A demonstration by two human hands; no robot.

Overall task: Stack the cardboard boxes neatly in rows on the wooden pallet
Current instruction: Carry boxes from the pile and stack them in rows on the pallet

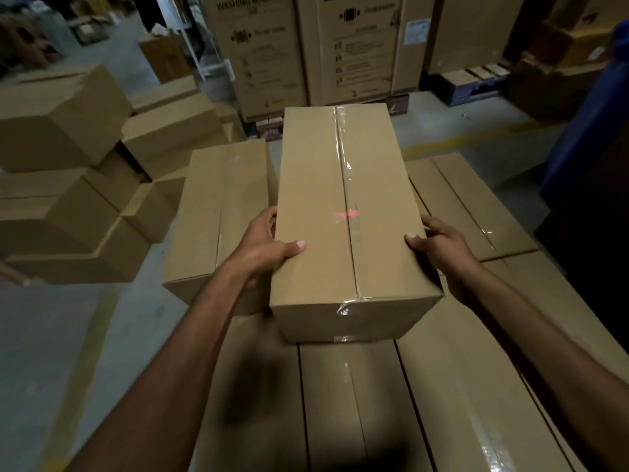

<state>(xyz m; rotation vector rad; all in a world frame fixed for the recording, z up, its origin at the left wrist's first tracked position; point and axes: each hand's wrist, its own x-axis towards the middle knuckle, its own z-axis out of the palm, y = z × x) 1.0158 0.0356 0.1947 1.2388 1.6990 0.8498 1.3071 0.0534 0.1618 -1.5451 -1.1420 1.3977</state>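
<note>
The taped cardboard box sits between left hand and right hand, which grip its long sides (thumbs on top), over the box layer. A neighbouring box stands just left, with bare layer to the right.

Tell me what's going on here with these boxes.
A person grips a taped cardboard box with both hands, left hand on its left side, right hand on its right, thumbs on top. It is over a bottom layer of boxes laid in rows, beside a second-layer box on its left. Whether it has touched down is unclear. More loose boxes sit piled on the floor to the left.
</note>
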